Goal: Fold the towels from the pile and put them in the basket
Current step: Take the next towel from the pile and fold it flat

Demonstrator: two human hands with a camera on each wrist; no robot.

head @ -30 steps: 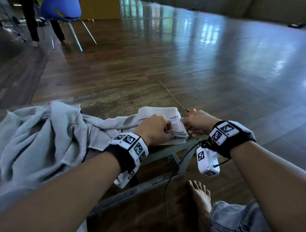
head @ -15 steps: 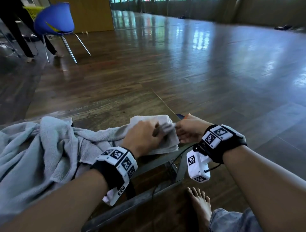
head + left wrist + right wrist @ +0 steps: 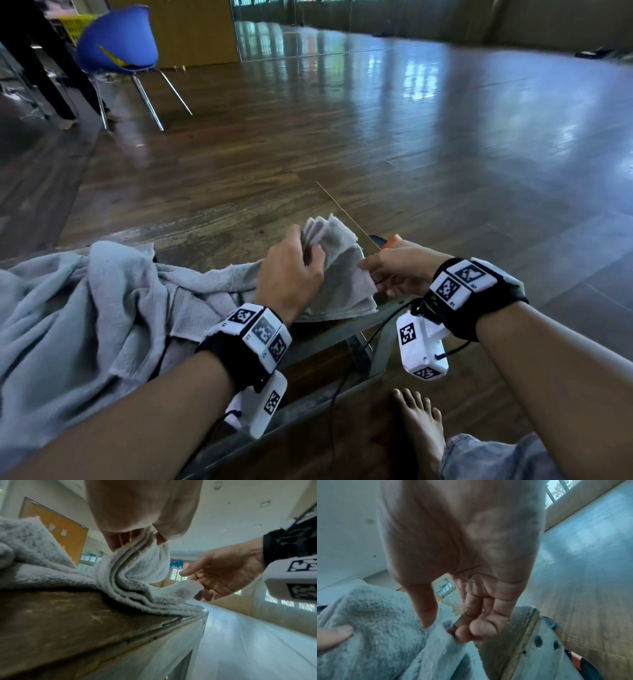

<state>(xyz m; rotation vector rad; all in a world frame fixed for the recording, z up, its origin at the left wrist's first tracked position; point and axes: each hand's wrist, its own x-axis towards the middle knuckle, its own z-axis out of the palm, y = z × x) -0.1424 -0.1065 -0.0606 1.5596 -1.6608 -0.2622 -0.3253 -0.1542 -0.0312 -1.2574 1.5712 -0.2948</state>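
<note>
The folded towel (image 3: 342, 270) lies at the near right corner of the table (image 3: 212, 236). The left hand (image 3: 291, 274) grips its stacked far edges and lifts them. The right hand (image 3: 400, 270) pinches its right corner. The towel pile (image 3: 78, 315) sits at the left.

Head camera looks forward and down from above the desk (image 3: 219, 240). Both wrist cameras sit low and close, aimed up along the palms. All three share the folded towel (image 3: 337, 274) at the desk's corner.
</note>
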